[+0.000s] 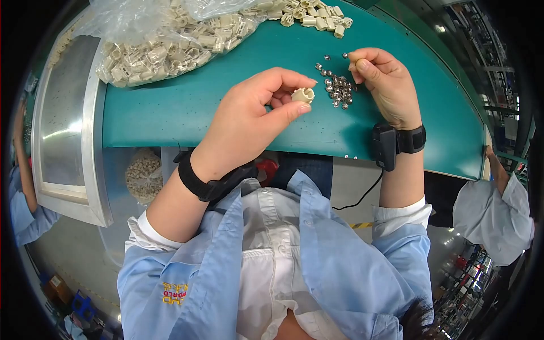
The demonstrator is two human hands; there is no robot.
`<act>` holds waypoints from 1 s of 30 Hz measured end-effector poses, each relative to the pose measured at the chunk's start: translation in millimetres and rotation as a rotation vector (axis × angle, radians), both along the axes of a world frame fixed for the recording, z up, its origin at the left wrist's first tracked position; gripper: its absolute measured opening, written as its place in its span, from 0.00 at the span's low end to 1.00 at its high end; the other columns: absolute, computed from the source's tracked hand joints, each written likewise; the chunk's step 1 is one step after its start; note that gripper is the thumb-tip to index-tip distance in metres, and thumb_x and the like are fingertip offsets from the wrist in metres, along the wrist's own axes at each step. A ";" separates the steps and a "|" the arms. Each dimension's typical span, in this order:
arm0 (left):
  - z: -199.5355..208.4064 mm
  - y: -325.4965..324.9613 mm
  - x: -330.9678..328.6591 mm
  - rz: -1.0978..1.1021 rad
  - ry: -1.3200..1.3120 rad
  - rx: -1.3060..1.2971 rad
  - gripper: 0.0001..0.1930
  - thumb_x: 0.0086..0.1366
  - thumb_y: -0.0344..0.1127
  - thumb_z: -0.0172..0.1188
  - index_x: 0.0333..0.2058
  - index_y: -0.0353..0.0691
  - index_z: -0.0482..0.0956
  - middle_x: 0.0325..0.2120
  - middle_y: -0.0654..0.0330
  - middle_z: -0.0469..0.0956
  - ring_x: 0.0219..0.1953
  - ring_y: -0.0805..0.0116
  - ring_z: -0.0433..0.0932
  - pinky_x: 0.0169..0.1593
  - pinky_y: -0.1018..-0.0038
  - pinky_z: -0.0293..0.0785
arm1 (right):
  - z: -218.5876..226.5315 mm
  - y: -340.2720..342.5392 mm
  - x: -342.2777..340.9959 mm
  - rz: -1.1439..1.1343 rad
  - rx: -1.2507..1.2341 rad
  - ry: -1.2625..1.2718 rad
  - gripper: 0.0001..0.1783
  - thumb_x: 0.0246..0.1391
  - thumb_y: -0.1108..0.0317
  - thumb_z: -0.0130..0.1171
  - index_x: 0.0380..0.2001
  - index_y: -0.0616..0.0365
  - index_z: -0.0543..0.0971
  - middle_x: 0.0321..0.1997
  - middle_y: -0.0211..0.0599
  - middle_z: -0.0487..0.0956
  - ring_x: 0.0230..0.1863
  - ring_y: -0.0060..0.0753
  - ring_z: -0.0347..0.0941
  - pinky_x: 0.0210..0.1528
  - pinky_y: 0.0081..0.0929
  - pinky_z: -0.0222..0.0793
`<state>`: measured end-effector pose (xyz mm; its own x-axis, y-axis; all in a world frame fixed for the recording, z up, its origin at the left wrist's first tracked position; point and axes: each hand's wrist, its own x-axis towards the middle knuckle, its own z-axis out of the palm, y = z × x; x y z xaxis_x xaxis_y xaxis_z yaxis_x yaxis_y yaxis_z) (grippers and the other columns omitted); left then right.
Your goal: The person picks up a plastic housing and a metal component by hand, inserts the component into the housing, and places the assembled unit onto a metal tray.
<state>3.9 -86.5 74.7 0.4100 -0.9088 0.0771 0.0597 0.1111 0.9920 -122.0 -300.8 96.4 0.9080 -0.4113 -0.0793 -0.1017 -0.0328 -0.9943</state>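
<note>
My left hand (255, 110) is raised over the green table (187, 107) and pinches a small cream plastic cylinder part (304, 94) between thumb and fingers. My right hand (382, 82) rests on the table at the right, fingertips pinched together beside a small heap of shiny steel balls (339, 88). Whether a ball sits between those fingertips I cannot tell. Both wrists wear black straps; the right strap carries a small black device (387, 146) with a cable.
A clear plastic bag (164, 39) full of cream plastic parts lies at the back left, with loose cream parts (320, 17) at the back centre. A metal tray frame (73, 124) adjoins the table's left end. Other people's blue sleeves show at far left (22, 209) and right (493, 212).
</note>
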 end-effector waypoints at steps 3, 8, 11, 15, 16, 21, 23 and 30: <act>-2.2 -0.7 -0.2 -0.001 -0.006 0.005 0.14 0.57 0.23 0.57 0.44 0.35 0.73 0.33 0.66 0.73 0.33 0.81 0.70 0.39 0.84 0.68 | -1.6 0.1 1.5 0.002 0.008 -0.034 0.11 0.55 0.71 0.53 0.42 0.63 0.73 0.33 0.33 0.73 0.35 0.22 0.66 0.40 0.18 0.62; -5.5 -2.0 -1.6 0.044 0.009 -0.046 0.12 0.56 0.27 0.59 0.41 0.37 0.75 0.30 0.66 0.74 0.29 0.81 0.68 0.36 0.84 0.68 | -2.2 0.5 2.0 0.039 0.059 -0.127 0.11 0.55 0.72 0.53 0.42 0.62 0.73 0.34 0.34 0.74 0.36 0.24 0.67 0.42 0.20 0.63; -5.7 -1.5 -1.7 0.042 0.009 -0.049 0.12 0.56 0.27 0.59 0.41 0.37 0.75 0.31 0.66 0.74 0.30 0.81 0.69 0.36 0.84 0.68 | -4.4 0.5 0.7 0.048 0.066 -0.168 0.09 0.55 0.72 0.53 0.40 0.61 0.73 0.34 0.34 0.73 0.36 0.24 0.67 0.42 0.21 0.63; -5.7 -1.1 -2.3 0.041 0.008 -0.051 0.12 0.56 0.27 0.59 0.41 0.37 0.75 0.31 0.66 0.74 0.30 0.81 0.69 0.36 0.84 0.68 | -6.0 0.0 -0.5 0.070 0.070 -0.224 0.06 0.55 0.72 0.53 0.37 0.60 0.73 0.35 0.35 0.73 0.36 0.26 0.66 0.42 0.22 0.63; -5.8 -1.1 -2.4 0.039 0.008 -0.049 0.12 0.56 0.27 0.59 0.41 0.37 0.75 0.31 0.66 0.74 0.30 0.82 0.69 0.36 0.84 0.68 | -6.0 0.0 -0.7 0.076 0.084 -0.234 0.05 0.55 0.71 0.53 0.36 0.59 0.72 0.35 0.36 0.73 0.36 0.26 0.66 0.42 0.22 0.62; -5.1 -0.1 -1.4 0.038 0.011 -0.044 0.12 0.57 0.26 0.59 0.41 0.37 0.76 0.31 0.66 0.74 0.31 0.82 0.69 0.36 0.84 0.68 | -2.8 3.5 -0.7 0.059 0.123 -0.259 0.04 0.54 0.71 0.53 0.34 0.59 0.72 0.35 0.37 0.72 0.36 0.27 0.65 0.41 0.22 0.61; -5.3 0.4 -2.0 0.043 0.012 -0.042 0.12 0.57 0.26 0.58 0.41 0.38 0.76 0.31 0.66 0.74 0.31 0.82 0.70 0.36 0.84 0.68 | -2.3 3.7 -1.4 0.068 0.122 -0.243 0.04 0.54 0.72 0.52 0.34 0.59 0.72 0.35 0.37 0.72 0.36 0.27 0.65 0.41 0.22 0.61; -3.2 1.6 4.5 -0.008 -0.128 0.042 0.15 0.58 0.21 0.56 0.45 0.34 0.71 0.37 0.63 0.74 0.38 0.79 0.71 0.44 0.83 0.68 | -1.3 5.0 -1.3 0.068 0.099 -0.214 0.04 0.53 0.74 0.51 0.33 0.60 0.72 0.34 0.34 0.73 0.34 0.25 0.66 0.40 0.20 0.62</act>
